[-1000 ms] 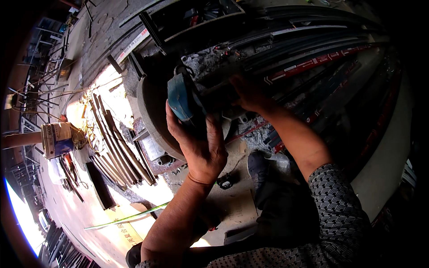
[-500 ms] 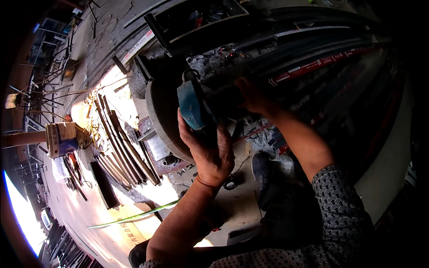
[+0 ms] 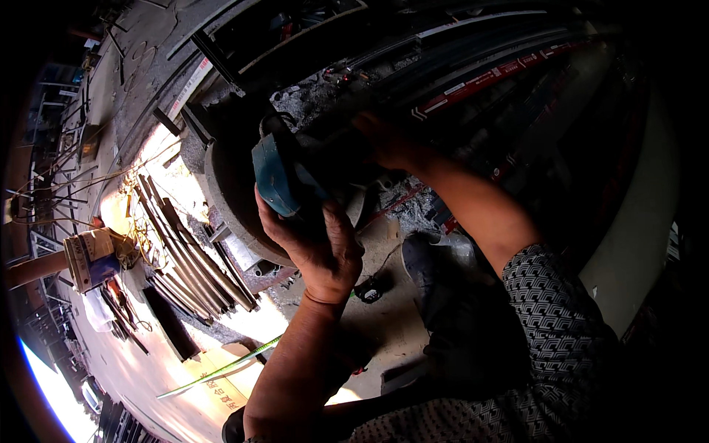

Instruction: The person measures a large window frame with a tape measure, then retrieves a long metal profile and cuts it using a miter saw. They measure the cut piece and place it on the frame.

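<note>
My left hand (image 3: pixel 317 255) is closed round the teal housing of a power tool, apparently a cut-off saw (image 3: pixel 275 177), thumb on one side and fingers on the other. A large grey curved rim (image 3: pixel 225 203) stands just left of it, and I cannot tell whether it belongs to the saw. My right hand (image 3: pixel 391 144) reaches forward into deep shadow, to the right of the teal housing. Its fingers are too dark to make out, and so is anything they touch.
Several long dark metal bars (image 3: pixel 196 251) lie on the sunlit floor at left, near a bucket (image 3: pixel 90 255). A yellow-green tape measure strip (image 3: pixel 221 371) crosses cardboard. A black ring-shaped roll (image 3: pixel 369 289) lies by my shoe (image 3: pixel 419 269). Red-labelled lengths (image 3: pixel 480 88) are stacked at right.
The whole view has shifted, so the saw and both hands appear farther left. My left hand keeps its hold on the teal housing; my right hand stays in the shadow beside it.
</note>
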Demonstrator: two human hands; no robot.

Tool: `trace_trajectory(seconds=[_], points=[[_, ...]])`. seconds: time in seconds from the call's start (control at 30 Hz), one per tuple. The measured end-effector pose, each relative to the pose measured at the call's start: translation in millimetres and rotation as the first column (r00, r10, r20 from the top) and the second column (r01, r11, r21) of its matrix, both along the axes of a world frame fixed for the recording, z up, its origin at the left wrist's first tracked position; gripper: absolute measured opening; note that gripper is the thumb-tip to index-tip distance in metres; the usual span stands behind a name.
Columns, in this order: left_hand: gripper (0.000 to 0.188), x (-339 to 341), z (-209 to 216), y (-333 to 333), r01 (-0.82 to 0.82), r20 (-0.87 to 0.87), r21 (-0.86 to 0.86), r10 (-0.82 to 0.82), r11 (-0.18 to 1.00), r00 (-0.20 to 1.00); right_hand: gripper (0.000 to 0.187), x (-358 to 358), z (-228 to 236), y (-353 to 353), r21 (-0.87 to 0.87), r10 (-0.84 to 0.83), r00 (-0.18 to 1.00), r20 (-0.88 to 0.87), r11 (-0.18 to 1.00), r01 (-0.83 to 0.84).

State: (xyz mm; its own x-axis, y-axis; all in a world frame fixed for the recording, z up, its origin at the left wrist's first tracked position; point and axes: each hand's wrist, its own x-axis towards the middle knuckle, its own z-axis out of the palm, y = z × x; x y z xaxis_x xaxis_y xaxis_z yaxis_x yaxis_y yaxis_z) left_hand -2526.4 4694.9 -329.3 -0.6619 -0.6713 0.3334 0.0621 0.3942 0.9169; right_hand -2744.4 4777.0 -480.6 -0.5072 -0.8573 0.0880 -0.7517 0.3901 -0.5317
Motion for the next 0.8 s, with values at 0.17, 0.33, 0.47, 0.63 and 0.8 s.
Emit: trace_trajectory(seconds=[0.17,0.33,0.47,0.63,0.8], points=[[0.075,-1.1,7.0,1.7,0.010,0.032,-0.077,-0.008,0.997,0.999,0.069,0.3,13.8,0.8,0.150,-0.005,0.997,0.079,0.989,-0.007],[0.075,0.9,9.1,1.2,-0.002,0.046,-0.080,0.005,0.997,0.999,0.065,-0.4,5.2,-1.8,0.073,0.019,1.000,0.002,0.997,-0.019],[0.074,0.6,5.5,3.5,0.015,0.019,-0.031,-0.014,0.999,1.000,0.060,-0.5,-7.7,1.0,0.007,0.007,0.997,-0.075,1.000,-0.006],[0.071,2.6,5.1,1.8,-0.011,0.038,-0.077,0.014,0.997,0.999,0.064,-2.7,-6.6,-1.6,0.049,0.037,0.998,-0.049,0.998,-0.035],[0.065,-0.3,4.4,3.9,-0.040,0.010,-0.107,0.041,0.994,0.999,0.064,0.3,0.5,-0.9,0.071,0.038,0.998,-0.051,0.997,-0.034]])
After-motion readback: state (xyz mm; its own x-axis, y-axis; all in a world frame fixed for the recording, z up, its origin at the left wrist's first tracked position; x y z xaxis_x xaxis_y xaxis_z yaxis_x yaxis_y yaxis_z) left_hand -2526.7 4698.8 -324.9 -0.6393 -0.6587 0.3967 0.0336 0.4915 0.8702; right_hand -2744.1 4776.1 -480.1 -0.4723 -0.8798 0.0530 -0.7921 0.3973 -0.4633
